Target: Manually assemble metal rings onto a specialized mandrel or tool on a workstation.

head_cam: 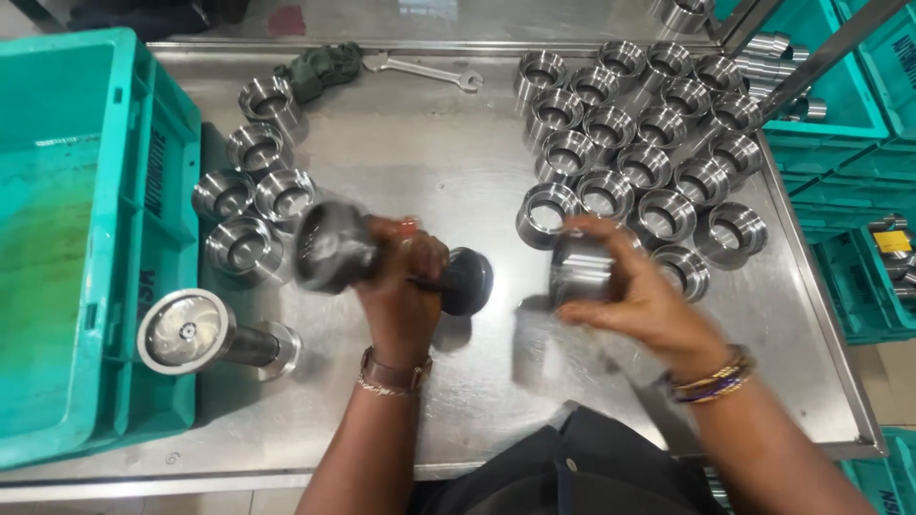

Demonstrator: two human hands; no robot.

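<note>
The steel desk [458,153] carried metal rings [630,143]. Left hand [401,277] gripped a dumbbell-shaped gauge [382,257]; right hand [639,296] clasped a ring [579,267] between teal crates [76,238]

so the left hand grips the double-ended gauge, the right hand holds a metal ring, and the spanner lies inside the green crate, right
Not quite: the head view shows the spanner lying on the steel table, not inside the green crate. The left hand grips the gauge; the right hand holds a ring.
</note>
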